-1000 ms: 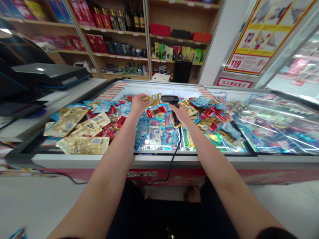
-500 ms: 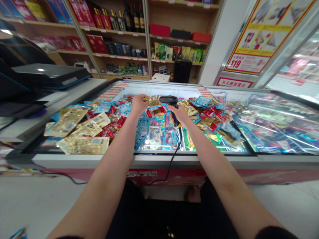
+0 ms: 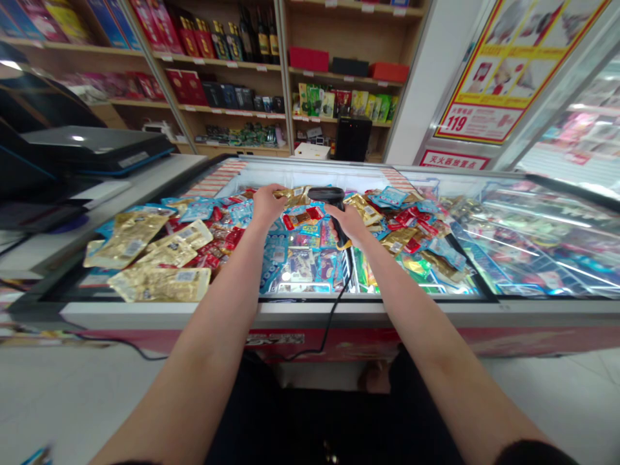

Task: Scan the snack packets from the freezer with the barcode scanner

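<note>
My right hand (image 3: 345, 224) is wrapped round the grip of a black handheld barcode scanner (image 3: 327, 194), its head turned to the left. A dark cable (image 3: 334, 316) runs from the grip down over the front edge of the freezer. My left hand (image 3: 268, 205) pinches the left end of a gold snack packet (image 3: 296, 196), whose printed label faces up close to the scanner's head. Just below lies a red and brown packet (image 3: 303, 218). Gold packets (image 3: 162, 283) and blue and red ones lie in a pile left of my left arm.
More packets (image 3: 411, 223) lie to the right of my right hand. The chest freezer (image 3: 159, 314) has a raised front rim, with frozen goods under glass at right. A counter with a flat scale (image 3: 97, 148) stands at left. Stocked shelves (image 3: 223, 61) line the back.
Almost nothing differs. The whole view has shifted very slightly, and both hands keep their hold on the scanner and the gold packet.
</note>
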The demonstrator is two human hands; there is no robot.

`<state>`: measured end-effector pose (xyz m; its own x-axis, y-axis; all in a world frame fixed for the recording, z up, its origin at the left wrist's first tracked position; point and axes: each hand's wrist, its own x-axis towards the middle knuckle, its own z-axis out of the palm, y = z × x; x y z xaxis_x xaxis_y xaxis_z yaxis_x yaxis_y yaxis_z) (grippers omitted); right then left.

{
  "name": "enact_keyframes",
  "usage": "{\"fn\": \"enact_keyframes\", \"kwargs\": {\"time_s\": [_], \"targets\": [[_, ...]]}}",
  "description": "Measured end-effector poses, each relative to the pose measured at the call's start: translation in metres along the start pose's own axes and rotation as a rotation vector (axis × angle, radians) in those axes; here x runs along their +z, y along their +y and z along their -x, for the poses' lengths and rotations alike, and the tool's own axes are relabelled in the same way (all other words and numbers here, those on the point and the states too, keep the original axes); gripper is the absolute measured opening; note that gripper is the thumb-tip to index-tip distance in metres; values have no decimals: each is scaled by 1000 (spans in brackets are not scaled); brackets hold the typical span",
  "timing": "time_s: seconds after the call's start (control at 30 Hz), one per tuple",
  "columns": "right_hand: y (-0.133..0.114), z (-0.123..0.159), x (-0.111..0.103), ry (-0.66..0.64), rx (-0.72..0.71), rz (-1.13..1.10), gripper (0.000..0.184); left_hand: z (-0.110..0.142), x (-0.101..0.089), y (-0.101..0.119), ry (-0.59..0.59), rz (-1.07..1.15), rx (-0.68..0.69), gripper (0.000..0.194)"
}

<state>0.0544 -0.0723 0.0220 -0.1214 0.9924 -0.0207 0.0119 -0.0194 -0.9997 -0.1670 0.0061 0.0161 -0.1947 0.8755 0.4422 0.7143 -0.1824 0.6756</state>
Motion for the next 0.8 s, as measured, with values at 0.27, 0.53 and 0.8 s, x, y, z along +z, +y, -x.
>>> {"fn": "enact_keyframes", "kwargs": {"time_s": [0.27,0.53,0.8], "targets": [[1,-2,-2,-14,-43,-21,31,1,0,2,21,27,-3,36],[4,-4,-6,-37,-79,-25,27,0,3,-3,7,57,-30,34],[4,-4,-7,-46,-63,-3,31,1,4,-3,-7,109,-86,35]]}}
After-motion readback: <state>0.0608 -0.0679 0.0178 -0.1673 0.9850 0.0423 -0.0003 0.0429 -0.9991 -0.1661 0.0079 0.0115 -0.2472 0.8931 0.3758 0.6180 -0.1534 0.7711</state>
